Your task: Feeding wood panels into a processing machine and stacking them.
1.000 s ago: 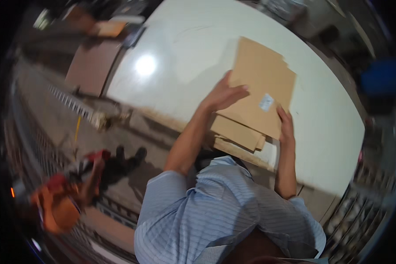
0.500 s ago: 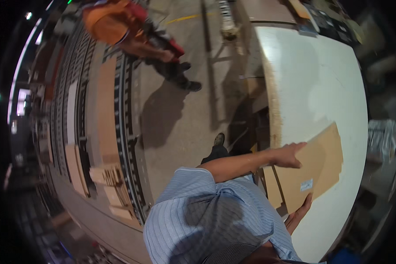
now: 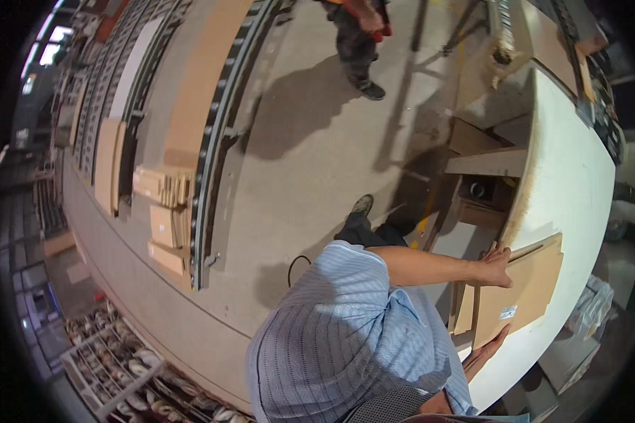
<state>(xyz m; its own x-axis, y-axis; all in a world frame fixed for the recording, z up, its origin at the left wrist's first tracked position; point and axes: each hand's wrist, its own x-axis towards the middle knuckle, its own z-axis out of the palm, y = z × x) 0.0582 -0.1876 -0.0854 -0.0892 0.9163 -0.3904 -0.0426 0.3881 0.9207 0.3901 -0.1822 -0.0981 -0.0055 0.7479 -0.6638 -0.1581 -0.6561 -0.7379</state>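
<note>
A few flat brown panels [image 3: 529, 289], which look like cardboard or thin board, lie stacked at the near edge of a white-topped table [image 3: 578, 176]. The upper one carries a small white label. My left hand [image 3: 497, 268] is closed over the panels' left edge, thumb on top and fingers partly hidden behind. A narrow gap shows between panels along their far edge. At the lower edge, my right hand [image 3: 490, 347] holds the panels from the side and below, its fingers mostly hidden.
Left of me runs a roller conveyor [image 3: 215, 148] bearing a long brown board [image 3: 204, 77] and piled brown panels [image 3: 166, 225]. A co-worker [image 3: 356, 49] stands on the floor ahead. Shelves [image 3: 487, 162] sit under the table. Clear plastic wrap [image 3: 593, 303] lies beyond it.
The view has swung, so table and panels appear lower and further right. My left hand has gone from a pointing pose on top to gripping the edge. A gap between panels now shows.
</note>
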